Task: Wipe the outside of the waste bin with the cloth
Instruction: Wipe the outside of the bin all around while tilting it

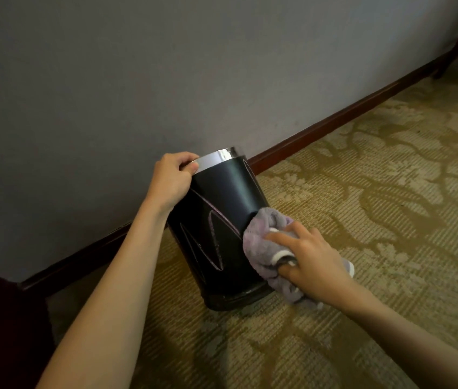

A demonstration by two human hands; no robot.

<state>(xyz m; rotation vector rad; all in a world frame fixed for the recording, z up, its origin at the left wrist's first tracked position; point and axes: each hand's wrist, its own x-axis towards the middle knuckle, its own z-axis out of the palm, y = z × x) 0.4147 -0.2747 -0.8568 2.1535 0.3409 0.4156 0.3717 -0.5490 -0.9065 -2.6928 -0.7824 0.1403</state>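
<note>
The bin (222,220) stands on the carpet (376,192), tilted toward the wall (110,80); its inside is hidden. The left hand (173,178) grips its rim, and the right hand (310,262) presses the cloth (261,237) on its side.

— That waste bin (222,209), is it leather? The black side has a soft sheen and stitched seams.

— Looks like it, smooth and semi-glossy. The band round the rim (216,158) is polished metal, mirror-bright.

— And the cloth (261,240)?

— Fluffy terry, greyish-lilac, quite matt.

— The carpet (362,209) is a ribbed, rough weave, dull olive and beige.

— The skirting board (334,116) is dark wood, lightly glossy. The wall (138,80) above it looks matt and finely textured.
</note>
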